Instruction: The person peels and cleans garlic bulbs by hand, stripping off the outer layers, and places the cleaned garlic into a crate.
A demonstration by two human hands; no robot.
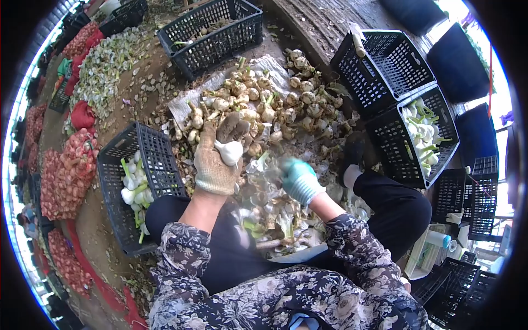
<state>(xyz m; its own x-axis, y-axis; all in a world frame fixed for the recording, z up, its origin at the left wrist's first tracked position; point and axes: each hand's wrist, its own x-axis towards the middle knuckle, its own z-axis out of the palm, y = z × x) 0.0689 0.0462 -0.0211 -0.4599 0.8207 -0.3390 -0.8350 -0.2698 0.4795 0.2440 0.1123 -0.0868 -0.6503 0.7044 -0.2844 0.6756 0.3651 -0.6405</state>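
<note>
A white, peeled garlic bulb (230, 152) is held in my left hand (215, 162), which wears a dirt-stained knit glove with its fingers around the bulb. To the right, my right hand (298, 179) wears a pale teal glove; its fingertips are smeared by motion, and whether they hold anything is unclear. Unpeeled garlic bulbs (268, 114) lie heaped on the ground beyond both hands. Below the hands, between my legs, spreads a pile of garlic skins and stem scraps (286, 220).
A black crate (159, 159) with cleaned garlic stands at the left, and another (385, 148) at the right. Beyond them are an upright-walled black crate (404, 60) and a crate at the top (220, 47). Red net sacks (69, 179) line the far left.
</note>
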